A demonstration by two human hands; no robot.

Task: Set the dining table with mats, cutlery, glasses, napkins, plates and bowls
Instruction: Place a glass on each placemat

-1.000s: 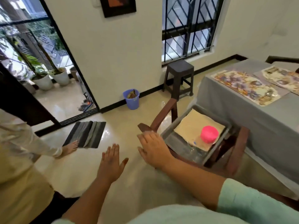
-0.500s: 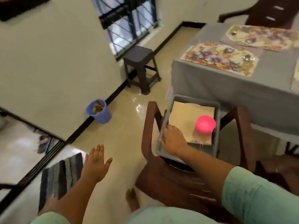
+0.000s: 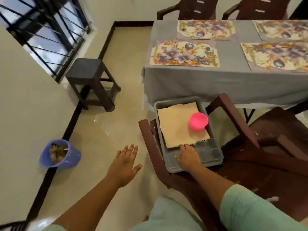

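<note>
1. Head view: we see our right hand [image 3: 188, 157] down inside the grey tub [image 3: 176, 167] that sits on the seat of the brown chair [image 3: 150, 147], at the tub's near end. Its fingers are bent over the near edge of the beige napkin [image 3: 176, 125]; we cannot tell whether they pinch it or only rest there.
2. Our left hand [image 3: 125, 162] hangs over the floor beside the chair, fingers spread and holding nothing.
3. In the tub, the pink bowl [image 3: 198, 121] sits on the napkin toward the far right, and the clear glasses [image 3: 208, 150] stand packed together just right of our right hand.
4. On the dining table [image 3: 225, 84] four floral mats [image 3: 183, 54] lie flat, with something small and shiny on the nearest; plates are not in view.
5. We judge the step to be fetching napkins or glasses from the tub.
6. Risks as we judge them: lifting the napkin with the bowl on it would tip or slide the bowl into the glasses; a knuckle could knock a glass over; pulling hard one-handed could drag the tub toward the seat edge, since nothing steadies it.
</note>
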